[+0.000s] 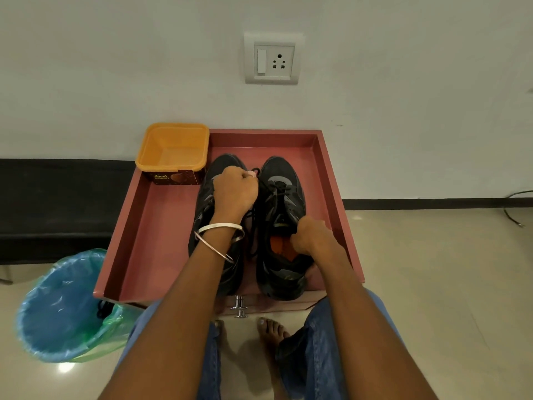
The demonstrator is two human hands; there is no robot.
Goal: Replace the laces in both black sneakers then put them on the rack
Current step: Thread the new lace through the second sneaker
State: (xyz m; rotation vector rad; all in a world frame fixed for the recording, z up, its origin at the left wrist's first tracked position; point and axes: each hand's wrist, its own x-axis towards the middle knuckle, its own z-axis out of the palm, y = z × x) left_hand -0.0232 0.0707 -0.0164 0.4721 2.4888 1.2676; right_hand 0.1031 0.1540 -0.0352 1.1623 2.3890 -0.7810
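Left hand pulling a black lace up from the right-hand sneaker while the right hand steadies that shoe.

The left hand [235, 190] is curled tight round a black lace [266, 194], pinched at its far end above the toes; the lace runs down into the eyelets of the right-hand black sneaker [281, 226]. The right hand [313, 236] grips this sneaker at the collar, fingers curled over the opening where an orange insole [281, 246] shows. The left-hand black sneaker [215, 220] lies just beside it, partly hidden under the left wrist, which wears two bangles [220, 235]. Both shoes sit toe-away in a pink wooden drawer tray [150, 226]. An orange plastic tub [173, 151] stands at the tray's far left corner. A bin with a blue liner [60, 307] stands on the floor, left of the tray.
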